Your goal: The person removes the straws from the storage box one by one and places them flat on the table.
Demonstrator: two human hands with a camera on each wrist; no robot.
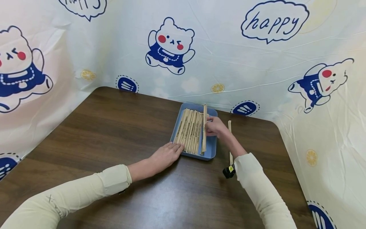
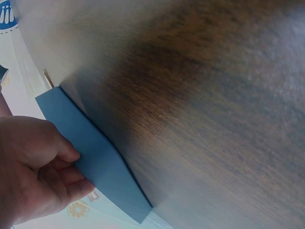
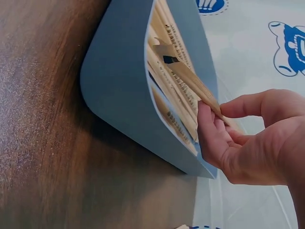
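Note:
A blue tray [image 1: 213, 149] holds several paper-wrapped chopstick packets [image 1: 187, 130] with dark print, laid side by side lengthwise. My right hand [image 1: 215, 126] pinches one chopstick packet [image 1: 204, 127] between thumb and fingers over the tray's right side. In the right wrist view, this packet [image 3: 193, 78] slants above the others, its far end over the pile. At the tray's near left corner is my left hand [image 1: 168, 154]. The left wrist view shows its thumb and curled fingers gripping the tray wall [image 2: 95, 143].
Another wrapped packet [image 1: 230, 127] lies on the brown table [image 1: 128, 127] to the right of the tray, partly hidden by my right forearm. A printed cloth curtain [image 1: 217, 57] hangs along the table's back and sides, close behind the tray.

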